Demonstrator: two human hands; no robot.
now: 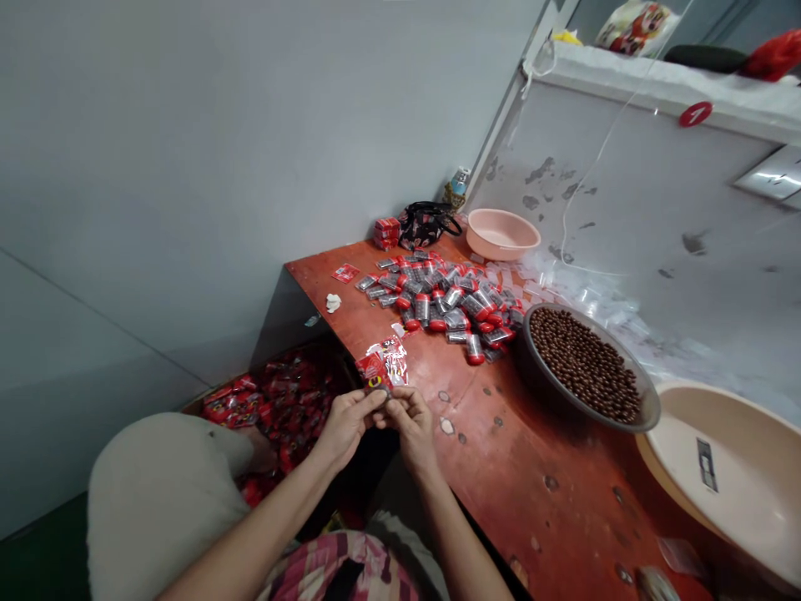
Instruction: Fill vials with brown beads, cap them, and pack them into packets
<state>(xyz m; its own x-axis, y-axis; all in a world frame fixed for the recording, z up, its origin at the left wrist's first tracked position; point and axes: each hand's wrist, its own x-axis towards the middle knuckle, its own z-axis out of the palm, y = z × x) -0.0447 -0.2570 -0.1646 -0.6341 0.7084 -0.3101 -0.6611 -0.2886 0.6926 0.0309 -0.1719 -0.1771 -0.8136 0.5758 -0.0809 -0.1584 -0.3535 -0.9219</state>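
Observation:
My left hand [347,421] and my right hand [410,421] meet at the near edge of the red-brown table, fingers closed in a pinch. Between their fingertips is the lower edge of a small red printed packet [375,371] with a yellow and black round mark. Something small and dark shows at the thumbs; my fingers mostly cover it. Just behind, another shiny red and silver packet [395,359] lies on the table. Farther back spreads a heap of small clear containers [438,292] with red caps and dark contents.
Right of the heap stands a grey basin of brown balls [581,363], beside a large cream basin [744,492]. A pink basin [501,234], black bag [425,224] and red boxes [386,234] stand at the back. Below left is a box of red packets [281,409].

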